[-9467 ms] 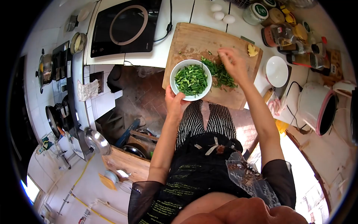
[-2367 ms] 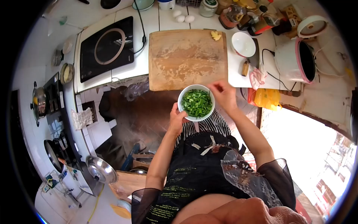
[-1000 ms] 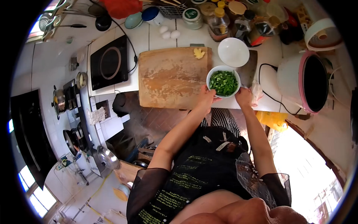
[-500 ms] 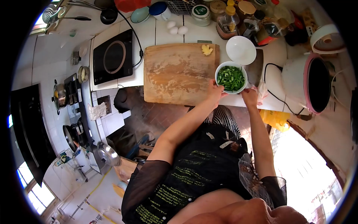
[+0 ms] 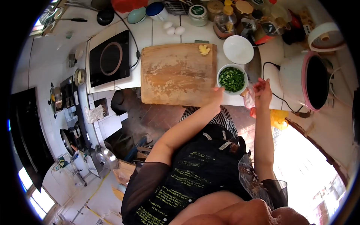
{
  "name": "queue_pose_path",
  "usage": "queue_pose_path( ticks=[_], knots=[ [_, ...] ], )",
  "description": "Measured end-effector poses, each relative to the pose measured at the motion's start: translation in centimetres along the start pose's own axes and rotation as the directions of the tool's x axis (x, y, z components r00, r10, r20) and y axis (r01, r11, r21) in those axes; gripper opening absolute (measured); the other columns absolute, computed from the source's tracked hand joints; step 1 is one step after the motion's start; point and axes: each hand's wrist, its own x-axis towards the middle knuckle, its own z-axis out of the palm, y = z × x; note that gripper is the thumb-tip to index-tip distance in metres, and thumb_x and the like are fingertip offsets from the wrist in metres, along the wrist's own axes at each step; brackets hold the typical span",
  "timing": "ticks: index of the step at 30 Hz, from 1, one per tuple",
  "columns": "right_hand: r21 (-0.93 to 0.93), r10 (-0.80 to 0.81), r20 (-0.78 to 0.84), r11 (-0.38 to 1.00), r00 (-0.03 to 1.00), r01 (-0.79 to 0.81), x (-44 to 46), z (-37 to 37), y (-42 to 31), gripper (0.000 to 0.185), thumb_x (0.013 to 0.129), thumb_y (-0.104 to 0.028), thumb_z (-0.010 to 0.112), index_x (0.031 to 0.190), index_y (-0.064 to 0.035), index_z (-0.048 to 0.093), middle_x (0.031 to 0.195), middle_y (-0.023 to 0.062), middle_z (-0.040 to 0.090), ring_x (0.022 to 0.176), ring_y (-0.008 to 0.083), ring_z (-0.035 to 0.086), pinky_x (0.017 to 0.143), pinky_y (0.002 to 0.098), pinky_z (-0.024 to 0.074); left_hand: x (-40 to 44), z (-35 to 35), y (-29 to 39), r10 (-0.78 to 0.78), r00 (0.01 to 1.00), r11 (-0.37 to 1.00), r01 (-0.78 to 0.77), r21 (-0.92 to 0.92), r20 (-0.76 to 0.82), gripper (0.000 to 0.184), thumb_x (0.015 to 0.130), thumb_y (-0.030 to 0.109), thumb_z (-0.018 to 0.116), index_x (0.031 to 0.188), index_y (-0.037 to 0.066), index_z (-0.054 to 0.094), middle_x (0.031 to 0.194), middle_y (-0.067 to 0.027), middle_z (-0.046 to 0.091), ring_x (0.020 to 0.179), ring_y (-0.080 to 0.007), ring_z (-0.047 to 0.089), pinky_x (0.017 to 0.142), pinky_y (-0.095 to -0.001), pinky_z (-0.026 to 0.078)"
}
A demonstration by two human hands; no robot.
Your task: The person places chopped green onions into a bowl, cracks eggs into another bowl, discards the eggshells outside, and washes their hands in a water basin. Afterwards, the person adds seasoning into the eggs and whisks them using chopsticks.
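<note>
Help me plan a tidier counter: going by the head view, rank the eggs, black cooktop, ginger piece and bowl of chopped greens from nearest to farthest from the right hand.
From the right hand:
1. Bowl of chopped greens, just left
2. Ginger piece, cutting board's far right corner
3. Eggs, beyond the board
4. Black cooktop, left of the board

sheer black sleeves (image 5: 147, 182) | black garment (image 5: 210, 174) | yellow-green lettering (image 5: 198, 155) | black-and-white striped legwear (image 5: 225, 120)

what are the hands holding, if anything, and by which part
The left hand is at the near left rim of the bowl of chopped greens; whether it grips or only touches cannot be told. The right hand seems empty.
</note>
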Motion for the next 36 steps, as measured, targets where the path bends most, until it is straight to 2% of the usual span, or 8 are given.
queue_pose_path(
  ticks=[4,10,13,16,22,26,31,36],
  knots=[
    [0.376,0.036,0.13,0.923,0.991,-0.083,-0.7,4.1,0.7,0.038,0.096,-0.029,0.037,0.106,0.0037,0.053,0.096,0.0142,0.06,0.095,0.0248,0.054,0.09,0.0356,0.042,-2.8,1.3,2.2,-0.116,0.979,0.985,0.135,-0.108,0.167,0.04,0.09,0.039,0.05,0.11,0.004,0.052,0.103,-0.0079,0.055,0.094,-0.0191,0.053,0.088,-0.0348,0.042],
    [-0.155,-0.288,0.507,0.897,0.812,0.414,-2.4,7.3,1.6,0.043,0.096,-0.029,0.03,0.123,-0.0022,0.05,0.123,0.0127,0.054,0.115,0.0248,0.048,0.102,0.0372,0.031,-2.1,6.8,6.8,-0.133,0.801,0.895,0.35,-0.276,0.583,0.064,0.092,0.056,0.031,0.125,0.003,0.042,0.125,-0.0109,0.049,0.118,-0.0258,0.044,0.098,-0.0424,0.036],
    [-0.457,-0.349,0.745,0.356,0.569,0.815,-1.9,6.1,1.9,0.044,0.096,-0.031,0.028,0.128,-0.0085,0.049,0.131,0.0081,0.05,0.132,0.0228,0.034,0.111,0.0429,0.008,-1.8,5.5,8.8,-0.084,0.795,0.886,0.336,-0.321,0.601,0.073,0.091,0.063,0.021,0.13,0.002,0.037,0.132,-0.0121,0.044,0.122,-0.0261,0.041,0.101,-0.0435,0.034],
    [-0.549,-0.349,0.754,0.131,0.557,0.825,-2.3,5.0,1.8,0.039,0.096,-0.026,0.033,0.125,-0.007,0.052,0.126,0.011,0.053,0.128,0.0256,0.038,0.109,0.0425,0.0169,-2.1,5.1,10.1,-0.244,0.825,0.873,0.416,-0.255,0.51,0.073,0.092,0.061,0.017,0.126,0.001,0.039,0.125,-0.0128,0.048,0.115,-0.0263,0.046,0.1,-0.0428,0.036],
    [-0.409,-0.447,0.65,0.476,0.614,0.779,-6.5,7.6,2.3,0.03,0.091,-0.009,0.047,0.119,-0.0027,0.056,0.119,0.0153,0.055,0.117,0.0302,0.046,0.099,0.0379,0.0356,-2.5,5.0,10.2,-0.265,0.861,0.832,0.432,-0.348,0.435,0.071,0.091,0.062,0.02,0.117,0.001,0.045,0.112,-0.0112,0.053,0.104,-0.0259,0.05,0.096,-0.0416,0.038],
    [-0.567,-0.556,0.651,0.096,0.516,0.818,-2.4,4.2,4.2,0.026,0.086,-0.006,0.053,0.111,-0.0019,0.059,0.115,0.0146,0.057,0.112,0.0296,0.048,0.097,0.0371,0.0377,-2.0,4.2,9.2,-0.221,0.88,0.905,0.345,-0.248,0.42,0.07,0.093,0.057,0.018,0.12,-0.002,0.042,0.111,-0.0127,0.052,0.104,-0.0244,0.05,0.097,-0.0388,0.038],
    [-0.383,-0.561,0.557,0.481,0.613,0.789,-6.5,7.1,2.8,0.02,0.081,-0.004,0.059,0.101,-0.0024,0.064,0.102,0.0134,0.061,0.09,0.0284,0.058,0.08,0.0355,0.0455,0.4,3.6,7.3,-0.177,0.788,0.878,0.397,-0.267,0.589,0.073,0.093,0.058,0.019,0.129,-0.003,0.035,0.121,-0.0105,0.047,0.11,-0.023,0.046,0.099,-0.0363,0.034],
    [-0.644,-0.618,0.374,0.364,0.692,0.673,-4.3,5.3,2.8,0.015,0.082,-0.004,0.06,0.097,-0.002,0.063,0.092,0.013,0.059,0.083,0.0239,0.058,0.068,0.0304,0.0478,-2.7,4.4,9.1,-0.169,0.935,0.948,0.241,-0.207,0.313,0.072,0.094,0.056,0.019,0.139,0.0,0.023,0.136,-0.0125,0.038,0.12,-0.0242,0.041,0.104,-0.0351,0.029]
  ],
)
